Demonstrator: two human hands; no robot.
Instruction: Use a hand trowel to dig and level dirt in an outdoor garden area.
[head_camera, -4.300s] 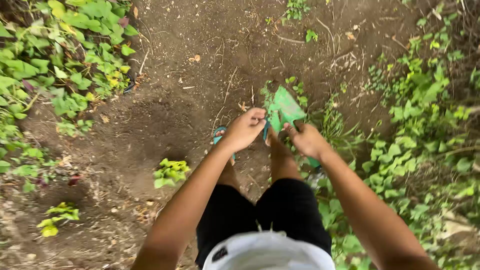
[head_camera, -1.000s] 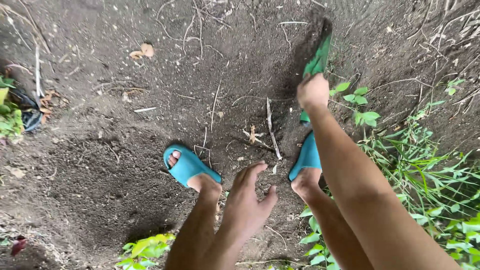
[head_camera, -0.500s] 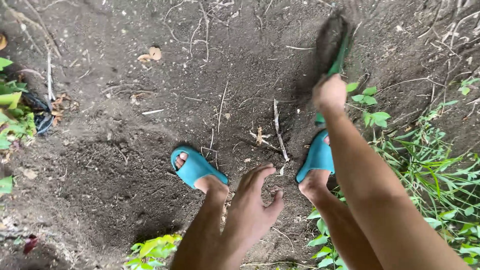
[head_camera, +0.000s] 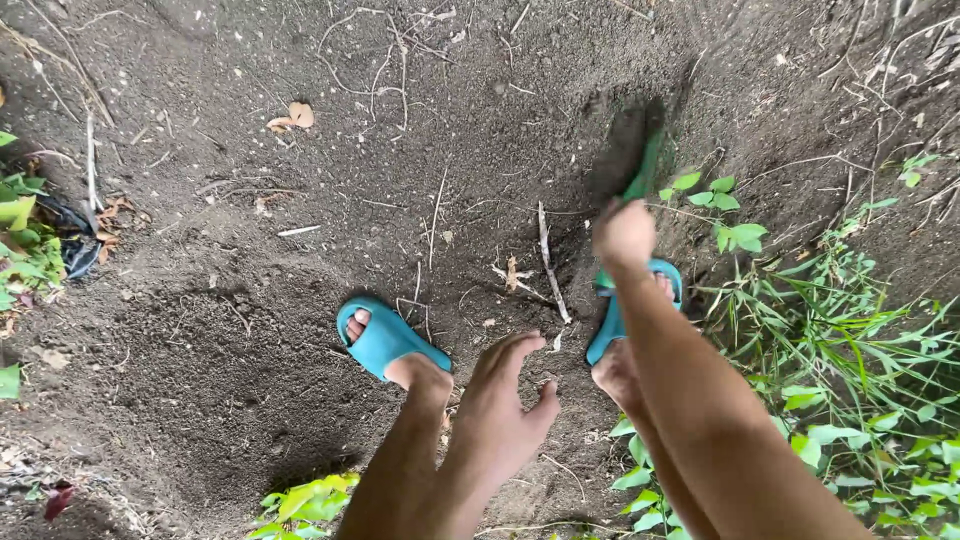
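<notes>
Outdoors, a green hand trowel (head_camera: 640, 165) digs into dark loose soil (head_camera: 250, 330), its blade partly coated with earth and blurred. The right hand (head_camera: 624, 235) is clenched around the trowel's handle, with the blade reaching away from the knuckles into the ground just beyond. The left hand (head_camera: 500, 405) hangs free with fingers loosely spread, holding nothing, nearer the viewer than the right hand and to its left. Below the hands stand two feet in teal slide sandals: the left sandal (head_camera: 385, 338) just beyond the left hand, the right sandal (head_camera: 625, 305) directly under the right wrist. A thin dry stick (head_camera: 548, 262) lies on the soil between the hands. Leafy green weeds (head_camera: 850, 350) grow on the outer side of the right arm, and a small leafy seedling (head_camera: 725, 215) stands just beside the trowel.
</notes>
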